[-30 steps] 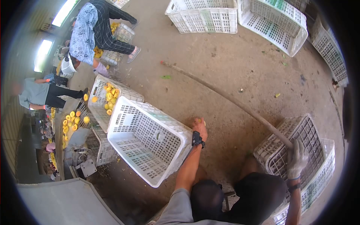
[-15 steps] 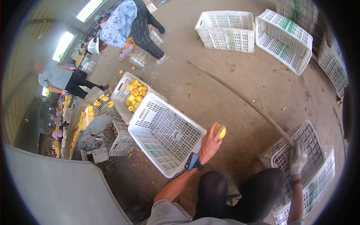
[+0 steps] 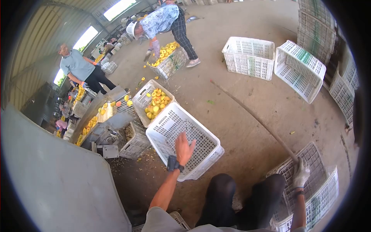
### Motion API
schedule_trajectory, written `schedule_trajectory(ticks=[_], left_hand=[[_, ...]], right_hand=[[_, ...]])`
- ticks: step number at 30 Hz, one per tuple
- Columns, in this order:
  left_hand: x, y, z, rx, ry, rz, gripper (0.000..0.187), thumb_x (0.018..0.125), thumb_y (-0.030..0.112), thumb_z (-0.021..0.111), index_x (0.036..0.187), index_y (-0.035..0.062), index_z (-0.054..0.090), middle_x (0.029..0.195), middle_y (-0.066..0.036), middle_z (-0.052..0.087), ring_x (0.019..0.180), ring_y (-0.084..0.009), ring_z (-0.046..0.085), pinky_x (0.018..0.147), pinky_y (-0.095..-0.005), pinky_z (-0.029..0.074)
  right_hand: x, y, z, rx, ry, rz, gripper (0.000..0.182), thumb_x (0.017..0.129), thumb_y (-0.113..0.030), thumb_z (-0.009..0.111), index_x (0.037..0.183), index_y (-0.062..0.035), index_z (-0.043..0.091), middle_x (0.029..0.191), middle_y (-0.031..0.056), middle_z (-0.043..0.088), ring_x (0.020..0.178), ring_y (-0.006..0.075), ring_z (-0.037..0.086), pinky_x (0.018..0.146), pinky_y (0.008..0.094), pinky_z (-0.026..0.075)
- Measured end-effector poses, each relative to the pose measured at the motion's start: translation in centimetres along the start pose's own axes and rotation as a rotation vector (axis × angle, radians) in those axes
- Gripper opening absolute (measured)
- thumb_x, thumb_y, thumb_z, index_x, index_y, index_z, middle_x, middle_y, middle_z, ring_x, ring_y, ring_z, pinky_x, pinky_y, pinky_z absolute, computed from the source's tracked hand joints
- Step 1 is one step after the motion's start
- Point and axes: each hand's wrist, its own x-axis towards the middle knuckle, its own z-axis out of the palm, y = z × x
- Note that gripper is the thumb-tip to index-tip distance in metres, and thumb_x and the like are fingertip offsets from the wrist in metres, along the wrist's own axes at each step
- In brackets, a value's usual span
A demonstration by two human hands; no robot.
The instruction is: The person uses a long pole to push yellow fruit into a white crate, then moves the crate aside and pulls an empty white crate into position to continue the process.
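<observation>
My left hand (image 3: 184,148), bare with a dark watch-like device at the wrist, is over the near white plastic crate (image 3: 213,144). Its fingers are apart and nothing shows in them. Through the crate's pierced base no fruit can be made out. My right hand (image 3: 302,173), in a whitish glove, is wrapped round the lower end of a long wooden stick (image 3: 253,116). That stick slants away across the floor over a grey mesh crate (image 3: 313,159) beside my knee. Just beyond the near crate, another white crate (image 3: 141,101) holds yellow-orange peaches (image 3: 158,101).
A metal machine (image 3: 110,135) with a slatted chute (image 3: 121,108) bearing fruit stands left. One person (image 3: 164,21) bends over a fruit-filled crate (image 3: 172,63); another person (image 3: 83,69) stands behind the machine. White crates (image 3: 249,58) line the right. A grey panel (image 3: 58,174) fills the lower left.
My left hand moved left, from beyond the crate's right edge to over it, and the yellow peach has left its fingers. My view shifted; the bending person straightened slightly. My right hand keeps the stick.
</observation>
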Motion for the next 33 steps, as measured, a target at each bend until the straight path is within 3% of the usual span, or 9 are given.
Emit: schedule_trajectory(ticks=[1, 3, 6, 9, 12, 15, 24, 28, 33], left_hand=[[-3.0, 0.7, 2.1, -0.045, -0.099, -0.018, 0.070, 0.092, 0.037, 0.070, 0.139, -0.0082, 0.045, 0.132, -0.032, 0.053, 0.123, -0.0461, 0.051, 0.104, -0.0543, 0.039], [-7.6, 3.1, 4.8, -0.036, -0.132, -0.060, 0.062, 0.096, 0.047, 0.061, 0.126, -0.0060, 0.053, 0.112, -0.031, 0.064, 0.105, -0.0464, 0.063, 0.091, -0.0545, 0.048], [-10.0, 4.1, 6.7, -0.059, -0.500, -0.216, 0.053, 0.098, 0.051, 0.056, 0.103, -0.0011, 0.061, 0.086, -0.027, 0.069, 0.081, -0.0453, 0.068, 0.072, -0.0533, 0.053], [-10.4, 3.2, 8.3, -0.054, -0.483, -0.232, 0.059, 0.098, 0.056, 0.052, 0.105, 0.0002, 0.070, 0.094, -0.028, 0.070, 0.089, -0.0453, 0.068, 0.081, -0.0526, 0.053], [-11.0, 2.1, 9.3, -0.031, -0.283, -0.084, 0.056, 0.099, 0.055, 0.054, 0.081, 0.0034, 0.064, 0.070, -0.021, 0.068, 0.067, -0.0416, 0.068, 0.061, -0.0511, 0.054], [-11.5, 1.6, 8.8, 0.058, -0.322, -0.065, 0.057, 0.098, 0.057, 0.055, 0.079, 0.0041, 0.065, 0.068, -0.019, 0.067, 0.064, -0.0397, 0.068, 0.060, -0.0498, 0.054], [-11.9, 2.3, 9.3, 0.077, -0.301, -0.116, 0.056, 0.095, 0.058, 0.058, 0.077, 0.0057, 0.066, 0.067, -0.018, 0.068, 0.062, -0.0382, 0.069, 0.059, -0.0498, 0.054], [-11.7, 3.2, 9.4, 0.127, -0.276, -0.187, 0.052, 0.090, 0.059, 0.062, 0.083, 0.0071, 0.069, 0.068, -0.018, 0.069, 0.065, -0.0379, 0.070, 0.062, -0.0517, 0.055], [-12.3, 2.5, 9.7, 0.156, -0.291, -0.162, 0.055, 0.088, 0.060, 0.062, 0.090, 0.0063, 0.069, 0.076, -0.023, 0.070, 0.072, -0.0433, 0.070, 0.067, -0.0551, 0.055]], right_hand=[[-0.1, -0.2, -0.4, 0.005, 0.003, 0.000, 0.033, 0.090, -0.018, 0.064, 0.121, -0.0073, 0.062, 0.116, 0.0162, 0.065, 0.106, 0.0389, 0.061, 0.089, 0.0496, 0.050], [-0.2, -0.2, -0.5, 0.015, 0.006, -0.003, 0.032, 0.090, -0.018, 0.064, 0.121, -0.0075, 0.062, 0.115, 0.0161, 0.065, 0.105, 0.0389, 0.061, 0.088, 0.0497, 0.050], [-0.6, -0.2, 0.3, -0.037, 0.068, -0.020, 0.030, 0.089, -0.020, 0.064, 0.118, -0.0108, 0.062, 0.115, 0.0118, 0.065, 0.103, 0.0366, 0.062, 0.083, 0.0488, 0.052], [-0.5, -0.1, 0.0, -0.054, 0.078, -0.038, 0.028, 0.090, -0.022, 0.064, 0.116, -0.0115, 0.062, 0.115, 0.0105, 0.066, 0.102, 0.0360, 0.063, 0.080, 0.0492, 0.053], [-0.6, -0.2, -0.2, -0.049, 0.084, -0.051, 0.027, 0.092, -0.024, 0.063, 0.116, -0.0108, 0.062, 0.114, 0.0111, 0.066, 0.101, 0.0364, 0.063, 0.080, 0.0497, 0.052], [-0.7, -0.4, -0.2, -0.005, 0.044, -0.004, 0.033, 0.090, -0.020, 0.065, 0.120, -0.0085, 0.062, 0.116, 0.0142, 0.065, 0.105, 0.0382, 0.061, 0.088, 0.0502, 0.049], [-0.9, -0.8, -0.5, -0.038, 0.115, -0.044, 0.031, 0.087, -0.019, 0.067, 0.117, -0.0105, 0.062, 0.111, 0.0112, 0.065, 0.101, 0.0363, 0.062, 0.083, 0.0498, 0.051], [-0.7, -0.6, -0.8, -0.005, 0.019, 0.025, 0.034, 0.087, -0.020, 0.067, 0.119, -0.0105, 0.064, 0.115, 0.0133, 0.066, 0.104, 0.0375, 0.061, 0.087, 0.0505, 0.049], [-0.2, -0.6, -1.8, 0.055, 0.046, -0.019, 0.032, 0.084, -0.021, 0.071, 0.114, -0.0108, 0.064, 0.112, 0.0108, 0.065, 0.101, 0.0355, 0.062, 0.082, 0.0493, 0.050]])
